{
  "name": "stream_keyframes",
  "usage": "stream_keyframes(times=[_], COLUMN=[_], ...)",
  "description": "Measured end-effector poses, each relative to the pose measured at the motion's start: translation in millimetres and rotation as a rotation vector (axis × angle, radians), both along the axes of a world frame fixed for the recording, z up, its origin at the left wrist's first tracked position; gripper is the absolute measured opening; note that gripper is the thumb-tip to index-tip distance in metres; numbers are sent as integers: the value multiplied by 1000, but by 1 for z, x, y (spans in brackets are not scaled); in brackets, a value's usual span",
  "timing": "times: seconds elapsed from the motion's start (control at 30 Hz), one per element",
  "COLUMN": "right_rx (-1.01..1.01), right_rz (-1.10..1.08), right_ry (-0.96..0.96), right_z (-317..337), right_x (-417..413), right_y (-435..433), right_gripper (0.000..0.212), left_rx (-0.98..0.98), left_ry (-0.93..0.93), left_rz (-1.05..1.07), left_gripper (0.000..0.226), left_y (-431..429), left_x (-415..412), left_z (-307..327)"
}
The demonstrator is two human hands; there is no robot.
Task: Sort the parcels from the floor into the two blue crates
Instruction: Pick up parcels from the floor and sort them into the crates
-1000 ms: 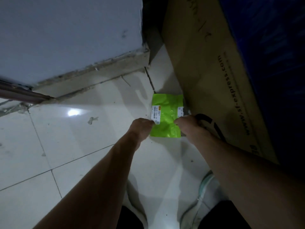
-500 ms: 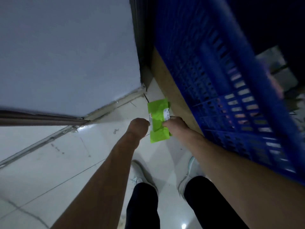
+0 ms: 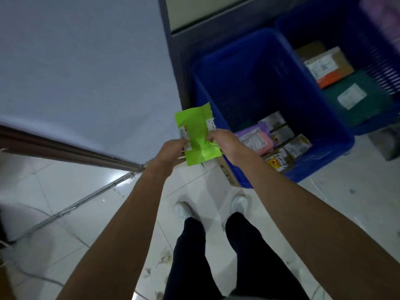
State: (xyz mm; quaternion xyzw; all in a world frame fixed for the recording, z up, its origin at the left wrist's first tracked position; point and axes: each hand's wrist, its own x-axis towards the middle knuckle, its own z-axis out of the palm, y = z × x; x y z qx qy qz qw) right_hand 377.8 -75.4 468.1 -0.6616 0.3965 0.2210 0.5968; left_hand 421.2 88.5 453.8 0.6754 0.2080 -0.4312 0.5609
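overhead, looking down: two blue crates stand side by side, the near crate (image 3: 322, 113) just right of the person's hands, the far crate (image 3: 372, 50) beyond it. both hands hold one bright green parcel (image 3: 198, 135) in the air, just left of the near crate's rim and not yet over it. the left hand (image 3: 171, 151) pinches its left edge and the right hand (image 3: 223, 141) grips its right side, fingers curled on the plastic. likely risks: let go here, the thin pouch would probably fall outside the rim onto the floor tiles (image 3: 65, 202). its white labels (image 3: 211, 124) sit partly under the fingers, so it could be misread and go into the wrong crate. counts: two crates; about six parcels in the near crate, too blurred to be sure; at least two in the far crate, a brown box (image 3: 324, 66) and a dark green pack (image 3: 355, 94); one green parcel in hand.
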Motion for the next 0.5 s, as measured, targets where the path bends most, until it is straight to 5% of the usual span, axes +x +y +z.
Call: stream_keyframes(times=[0.23,0.5], right_rx=[108,225], right_rz=[-35,54], right_ry=[-165,-371], right_z=[124,205], right_x=[-19,-22], right_y=[-20,-60], right_gripper=[15,27], left_rx=[-61,-124], left_ry=[-128,-325], left_rz=[81,95], left_gripper=[10,16], left_y=[-11,-41], left_x=[-5,3], left_z=[139,228])
